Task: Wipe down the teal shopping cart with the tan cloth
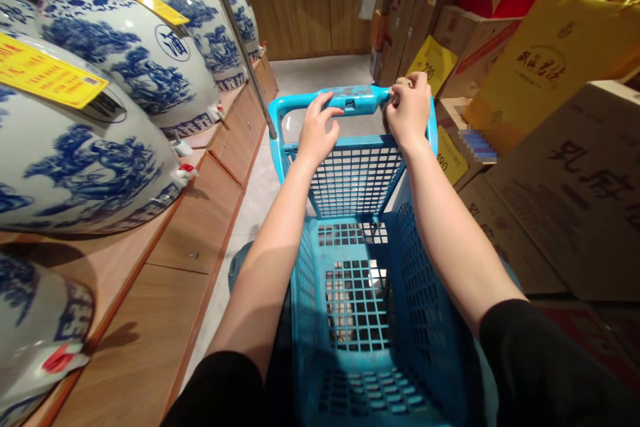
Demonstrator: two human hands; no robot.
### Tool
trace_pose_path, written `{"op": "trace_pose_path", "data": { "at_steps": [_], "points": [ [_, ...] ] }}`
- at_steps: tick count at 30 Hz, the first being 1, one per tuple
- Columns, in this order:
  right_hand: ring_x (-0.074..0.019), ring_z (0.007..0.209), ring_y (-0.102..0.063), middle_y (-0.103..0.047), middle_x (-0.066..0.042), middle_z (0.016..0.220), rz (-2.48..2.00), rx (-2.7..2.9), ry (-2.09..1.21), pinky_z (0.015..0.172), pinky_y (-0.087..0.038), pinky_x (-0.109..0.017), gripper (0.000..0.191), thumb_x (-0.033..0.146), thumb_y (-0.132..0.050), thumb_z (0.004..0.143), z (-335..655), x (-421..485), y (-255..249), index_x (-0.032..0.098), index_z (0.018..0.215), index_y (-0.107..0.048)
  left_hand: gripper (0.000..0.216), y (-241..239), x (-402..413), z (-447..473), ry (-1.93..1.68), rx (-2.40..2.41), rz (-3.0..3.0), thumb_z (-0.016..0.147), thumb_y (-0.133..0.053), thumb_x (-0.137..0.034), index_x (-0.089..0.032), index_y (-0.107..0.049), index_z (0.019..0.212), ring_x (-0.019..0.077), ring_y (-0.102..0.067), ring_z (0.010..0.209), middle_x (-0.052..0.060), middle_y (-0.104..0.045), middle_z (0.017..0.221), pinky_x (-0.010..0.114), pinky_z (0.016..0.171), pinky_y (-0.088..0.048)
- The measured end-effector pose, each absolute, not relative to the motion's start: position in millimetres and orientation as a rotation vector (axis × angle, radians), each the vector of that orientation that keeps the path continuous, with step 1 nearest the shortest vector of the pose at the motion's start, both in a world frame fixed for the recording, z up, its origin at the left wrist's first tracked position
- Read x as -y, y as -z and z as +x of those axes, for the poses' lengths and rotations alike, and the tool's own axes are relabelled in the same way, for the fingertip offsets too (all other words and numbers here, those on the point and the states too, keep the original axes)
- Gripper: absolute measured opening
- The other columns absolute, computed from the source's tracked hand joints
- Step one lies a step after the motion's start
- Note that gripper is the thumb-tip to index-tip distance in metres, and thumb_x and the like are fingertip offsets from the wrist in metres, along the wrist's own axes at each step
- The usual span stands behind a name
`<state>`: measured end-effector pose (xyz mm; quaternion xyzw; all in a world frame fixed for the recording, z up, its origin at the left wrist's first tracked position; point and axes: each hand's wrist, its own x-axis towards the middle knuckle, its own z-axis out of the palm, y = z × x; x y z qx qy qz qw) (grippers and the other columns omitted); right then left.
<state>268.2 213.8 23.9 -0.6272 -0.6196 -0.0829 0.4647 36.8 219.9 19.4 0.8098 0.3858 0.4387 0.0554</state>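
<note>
Shop floor (325, 73) between ten-o'clock jars (150, 73) and three-o'clock boxes (590, 200) seems to want even pressure on the twelve-o'clock handle (361, 105), right hand (413, 110) grasping it, left hand's (319, 133) fingers loosely unclenched.

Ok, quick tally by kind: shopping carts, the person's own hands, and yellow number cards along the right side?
Blue shopping cart: 1
Hands, left hand and right hand: 2
Yellow number cards, upper card and lower card: 2
Total: 5
</note>
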Motion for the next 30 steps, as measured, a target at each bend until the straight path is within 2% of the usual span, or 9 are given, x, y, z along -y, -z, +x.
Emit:
{"op": "trace_pose_path", "data": {
  "at_steps": [3,7,13,16,21,27,30],
  "points": [
    [-0.0354,0.137,-0.048,-0.052,-0.014,0.145,-1.480,1.636,0.229,0.118,-0.044,-0.058,0.022,0.020,-0.057,0.092,255.7,-214.4,-22.5,0.023,0.109,-0.069,0.021,-19.0,-220.7,35.5,-1.325,-1.173,2.473,0.092,-0.055,-0.010,-0.025,-0.069,0.098,0.0312,-0.045,0.154,0.006,-0.059,0.156,0.061,0.132,-0.031],
    [-0.0358,0.141,-0.044,-0.052,-0.014,0.143,-1.478,1.612,0.290,0.120,-0.040,-0.063,0.022,0.021,-0.054,0.094,258.7,-213.7,-21.9,0.024,0.110,-0.068,0.023,-17.7,-222.5,33.4,-1.325,-1.161,2.486,0.092,-0.054,-0.010,-0.024,-0.071,0.099,0.0301,-0.046,0.154,0.007,-0.059,0.157,0.058,0.131,-0.032],
    [-0.0383,0.139,-0.044,-0.050,-0.017,0.146,-1.489,1.587,0.299,0.112,-0.047,-0.066,0.023,0.023,-0.051,0.096,258.4,-213.9,-17.1,0.022,0.113,-0.067,0.023,-16.2,-224.0,34.8,-1.354,-1.129,2.457,0.092,-0.054,-0.011,-0.024,-0.071,0.097,0.0300,-0.047,0.153,0.006,-0.060,0.155,0.059,0.130,-0.034],
    [-0.0385,0.140,-0.045,-0.050,-0.017,0.146,-1.481,1.641,0.236,0.113,-0.047,-0.064,0.023,0.021,-0.054,0.094,257.7,-215.3,-18.2,0.021,0.111,-0.068,0.023,-17.1,-223.3,34.5,-1.352,-1.132,2.439,0.090,-0.054,-0.010,-0.024,-0.072,0.096,0.0299,-0.047,0.153,0.007,-0.061,0.154,0.058,0.130,-0.034],
    [-0.0362,0.136,-0.049,-0.053,-0.015,0.141,-1.584,1.478,0.290,0.120,-0.041,-0.060,0.018,0.013,-0.055,0.090,269.3,-213.9,-22.0,0.022,0.096,-0.069,0.026,-16.9,-222.7,34.6,-1.358,-1.139,2.443,0.089,-0.053,-0.009,-0.024,-0.072,0.098,0.0285,-0.048,0.153,0.006,-0.061,0.154,0.057,0.130,-0.034],
    [-0.0329,0.133,-0.052,-0.053,-0.016,0.143,-1.458,1.603,0.252,0.117,-0.046,-0.054,0.026,0.009,-0.055,0.084,250.9,-214.4,-18.9,0.020,0.102,-0.069,0.028,-16.4,-220.8,33.6,-1.364,-1.139,2.447,0.089,-0.053,-0.009,-0.024,-0.074,0.100,0.0278,-0.048,0.153,0.007,-0.061,0.154,0.056,0.130,-0.036],
    [-0.0331,0.134,-0.052,-0.055,-0.016,0.140,-1.486,1.524,0.239,0.119,-0.043,-0.057,0.025,0.008,-0.052,0.085,254.5,-213.5,-20.1,0.020,0.100,-0.069,0.029,-17.0,-219.4,33.1,-1.370,-1.136,2.444,0.089,-0.053,-0.009,-0.025,-0.074,0.100,0.0275,-0.048,0.152,0.006,-0.061,0.154,0.056,0.130,-0.035]
  ]
}}
